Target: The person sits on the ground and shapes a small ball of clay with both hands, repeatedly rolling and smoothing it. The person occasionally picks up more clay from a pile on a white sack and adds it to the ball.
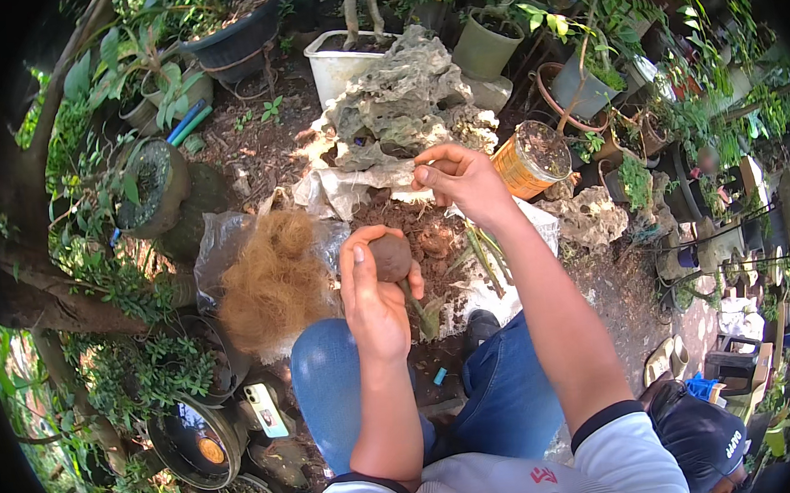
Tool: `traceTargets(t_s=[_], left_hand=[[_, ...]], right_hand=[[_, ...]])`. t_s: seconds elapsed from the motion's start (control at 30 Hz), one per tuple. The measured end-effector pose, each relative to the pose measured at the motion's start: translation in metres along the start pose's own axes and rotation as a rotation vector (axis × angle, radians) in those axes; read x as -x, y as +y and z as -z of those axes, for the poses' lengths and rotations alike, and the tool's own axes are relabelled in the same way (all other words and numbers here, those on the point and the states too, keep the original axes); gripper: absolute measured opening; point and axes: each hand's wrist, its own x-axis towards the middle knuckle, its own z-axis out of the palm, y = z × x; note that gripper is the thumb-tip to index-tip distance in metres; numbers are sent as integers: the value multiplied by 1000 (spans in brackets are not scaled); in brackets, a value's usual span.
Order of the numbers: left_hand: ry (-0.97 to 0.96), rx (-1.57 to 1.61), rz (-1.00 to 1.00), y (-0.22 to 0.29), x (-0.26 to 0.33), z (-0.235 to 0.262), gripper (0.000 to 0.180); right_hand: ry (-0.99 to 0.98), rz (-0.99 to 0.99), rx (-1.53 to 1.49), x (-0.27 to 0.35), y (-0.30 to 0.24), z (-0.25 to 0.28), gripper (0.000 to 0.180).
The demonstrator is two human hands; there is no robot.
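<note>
Left hand [375, 294] raised over the lap, fingers [353, 272] curled around a brown clay ball [390, 257], a green stem [423, 313] hanging below it. Right hand [463, 178] further out, fingertips pinched together on something too small to tell, just above the loose soil heap [417, 231]. Coconut fibre clump [274, 278] lying left on plastic sheet [217, 250]. Grey rock [394, 100] beyond.
</note>
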Motion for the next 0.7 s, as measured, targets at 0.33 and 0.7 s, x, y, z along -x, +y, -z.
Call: traceTargets(t_s=[0.33,0.7], left_hand=[[14,-90,-66,-13,10,-3,50],[-211,-343,-46,30,2,-65,48]], right_hand=[[-155,-20,-339,34,-22,8,35],[-203,200,-525,55,-44,36,32]])
